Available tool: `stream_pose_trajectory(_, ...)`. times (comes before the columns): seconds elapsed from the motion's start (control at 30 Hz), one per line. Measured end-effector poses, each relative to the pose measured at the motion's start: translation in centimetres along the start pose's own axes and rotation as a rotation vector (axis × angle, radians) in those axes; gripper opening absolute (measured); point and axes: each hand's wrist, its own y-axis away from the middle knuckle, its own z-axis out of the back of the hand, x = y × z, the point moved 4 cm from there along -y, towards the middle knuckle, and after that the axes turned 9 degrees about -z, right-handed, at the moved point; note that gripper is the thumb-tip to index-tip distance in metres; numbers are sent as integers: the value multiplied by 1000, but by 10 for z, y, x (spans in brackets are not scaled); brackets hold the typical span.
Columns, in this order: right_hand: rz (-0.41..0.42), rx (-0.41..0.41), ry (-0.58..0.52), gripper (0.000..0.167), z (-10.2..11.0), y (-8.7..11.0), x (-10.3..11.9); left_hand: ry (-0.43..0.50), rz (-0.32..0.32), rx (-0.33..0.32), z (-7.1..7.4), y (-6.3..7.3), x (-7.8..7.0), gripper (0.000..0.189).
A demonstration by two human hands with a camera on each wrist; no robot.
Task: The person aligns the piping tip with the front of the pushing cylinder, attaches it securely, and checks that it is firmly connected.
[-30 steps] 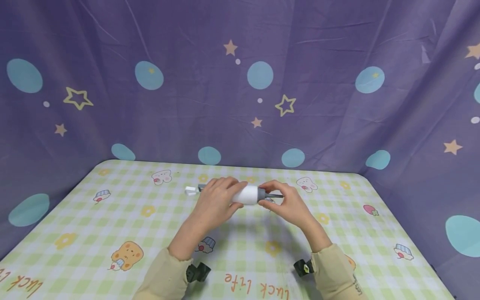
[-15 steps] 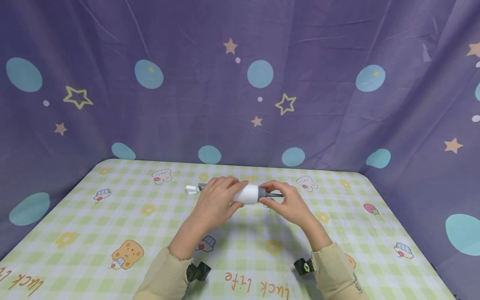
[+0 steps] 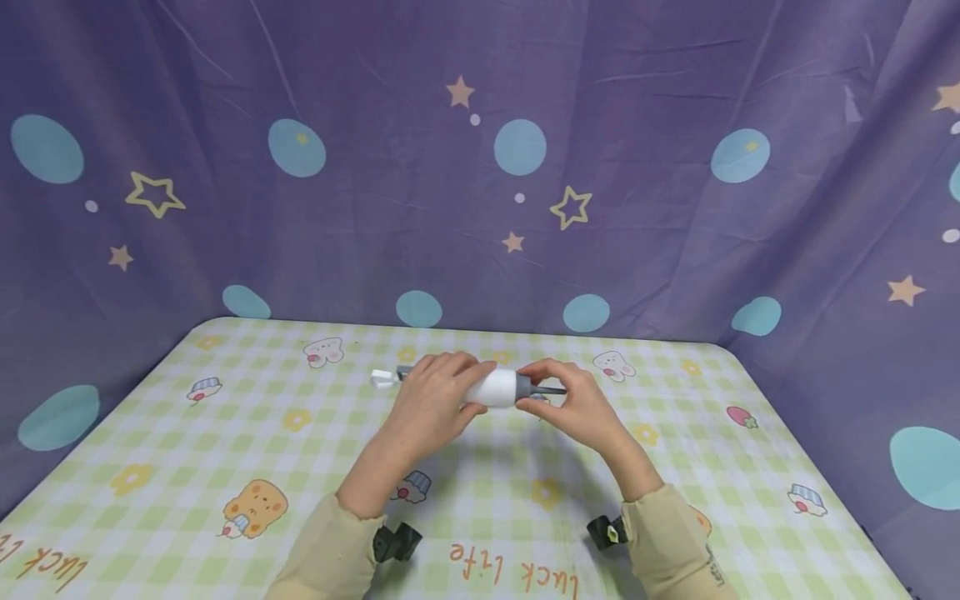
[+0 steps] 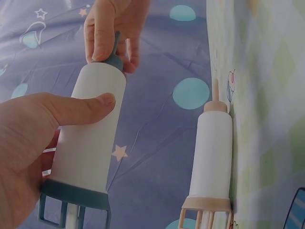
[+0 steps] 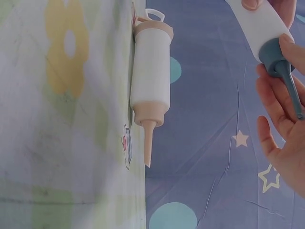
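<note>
A white syringe (image 3: 497,389) with a grey-blue nozzle cap (image 5: 272,53) is held level above the table, between both hands. My left hand (image 3: 437,407) grips its barrel, thumb lying across the white wall in the left wrist view. Beyond that hand, the syringe's grey-blue handle frame (image 4: 76,194) shows at the rear end, and a white plunger handle (image 3: 383,379) sticks out to the left. My right hand (image 3: 583,410) holds the nozzle cap between thumb and fingers, the thin tip pointing right. A second white syringe (image 4: 212,152) with beige ends lies on the tablecloth; the hands hide it from the head view.
A green-and-white checked tablecloth (image 3: 322,467) with cartoon prints covers the table. Behind it and at both sides hangs a purple curtain (image 3: 390,217) with stars and blue ovals. A dark wrist camera (image 3: 396,543) sits at the left cuff, another wrist camera (image 3: 604,533) at the right.
The right hand's fingers shift slightly around the nozzle cap. The left hand and the syringe barrel stay in nearly the same place.
</note>
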Motion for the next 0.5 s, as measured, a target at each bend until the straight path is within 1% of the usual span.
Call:
stream_pose_trajectory(0.2,-51,7,28,29,-1,1,-1,-7,-14,-16,-2,0,0,53)
stream_pose_trajectory(0.5,-128,44,-29,30,-2,1,-4,-33,-36,-45,-2,1,-2,53)
